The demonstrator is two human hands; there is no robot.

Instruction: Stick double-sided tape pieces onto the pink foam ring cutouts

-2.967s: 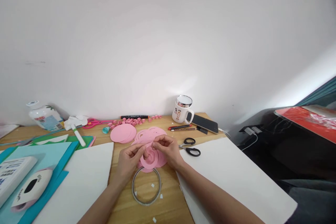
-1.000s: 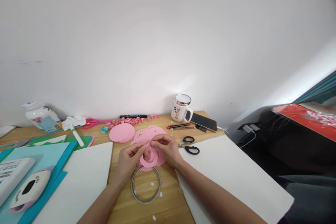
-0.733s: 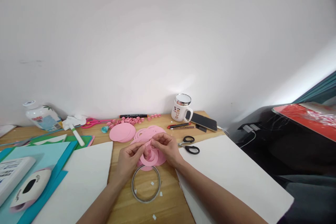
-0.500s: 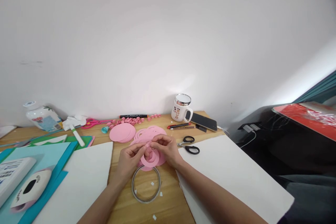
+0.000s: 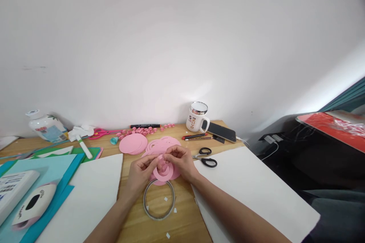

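Observation:
Between my two hands is a pink paper ring, its open centre facing me. My left hand pinches its upper left edge between thumb and forefinger. My right hand pinches the top right edge, the fingertips of both hands nearly meeting. Behind and below the ring lie more pink paper cutouts, partly covered by my hands. A roll of tape lies flat just in front of my hands. To the right of my right hand rest black-handled scissors.
A stack of pink paper discs and rolled pink pieces sit behind. A white mug and a phone stand back right. White sheets flank the work area. Left are blue papers, a bottle and pink scissors.
Hardly anything differs. Both hands keep their pinch on the pink paper ring, with only a very slight shift of the fingers and ring.

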